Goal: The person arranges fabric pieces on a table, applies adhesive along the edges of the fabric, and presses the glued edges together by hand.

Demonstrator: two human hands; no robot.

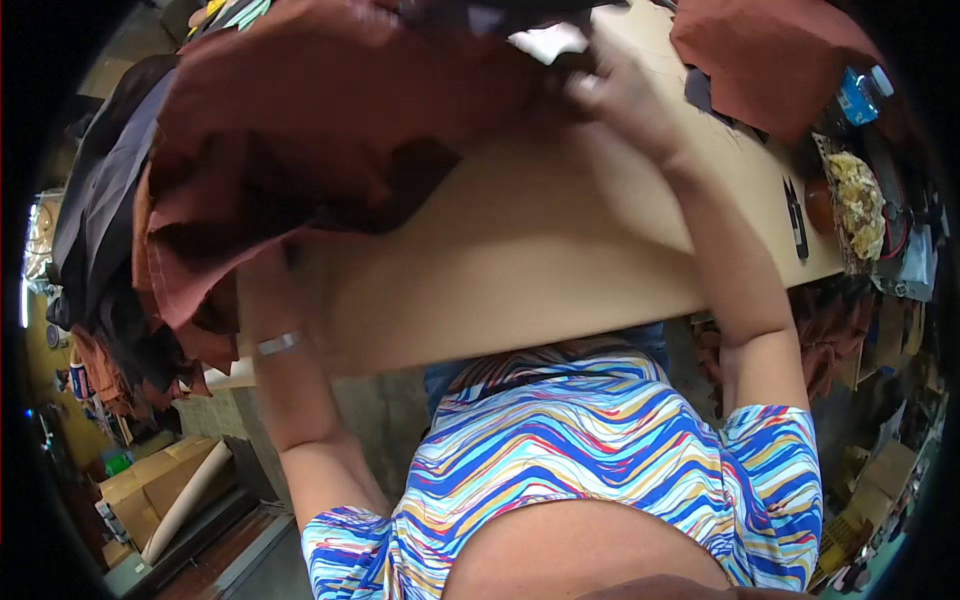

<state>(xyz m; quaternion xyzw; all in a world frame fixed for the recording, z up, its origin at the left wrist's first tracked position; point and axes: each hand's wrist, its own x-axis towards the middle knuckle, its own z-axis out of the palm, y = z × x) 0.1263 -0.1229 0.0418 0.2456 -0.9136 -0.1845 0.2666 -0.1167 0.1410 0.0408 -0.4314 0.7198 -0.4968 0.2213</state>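
Observation:
A large piece of reddish-brown fabric [310, 110] is raised in loose folds over the left and middle of the tan table [520, 270]. My right hand [615, 95] is at the far right edge of this fabric, its fingers curled on the cloth and smeared by motion. Beneath the near folds is my left hand; only the forearm shows, with a band at the wrist, and the fingers are hidden. Dark fabric [480, 15] lies along the top edge, beyond the brown piece.
Dark cloth [100, 220] hangs in a heap at the table's left side. More brown fabric [765, 60] lies at the far right, near a blue-labelled bottle [860, 95]. Black thread snips [795, 220] rest by the right edge. A cardboard box [165, 485] stands on the lower left.

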